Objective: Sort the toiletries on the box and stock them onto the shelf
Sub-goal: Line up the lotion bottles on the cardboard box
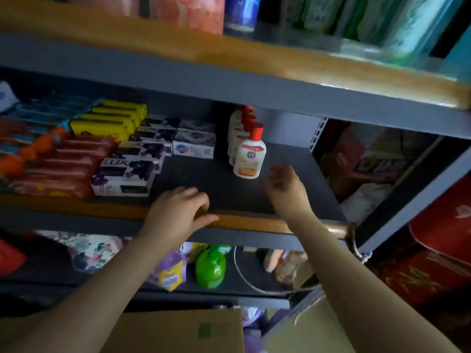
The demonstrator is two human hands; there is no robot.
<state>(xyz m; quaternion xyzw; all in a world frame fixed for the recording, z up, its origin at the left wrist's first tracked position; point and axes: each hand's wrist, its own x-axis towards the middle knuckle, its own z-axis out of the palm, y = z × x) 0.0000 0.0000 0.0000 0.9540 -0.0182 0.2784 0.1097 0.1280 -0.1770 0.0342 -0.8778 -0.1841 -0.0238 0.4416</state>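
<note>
Cardboard box (178,332) sits nearest, below both forearms. Left hand (178,210) hovers at the shelf (254,222) lip, fingers loosely curled, holding nothing. Right hand (285,189) empty too, fingers relaxed, just beside the front lotion bottle (249,155). Bottles stand in single file, soap boxes (127,171) grouped left: sorted by kind.
</note>
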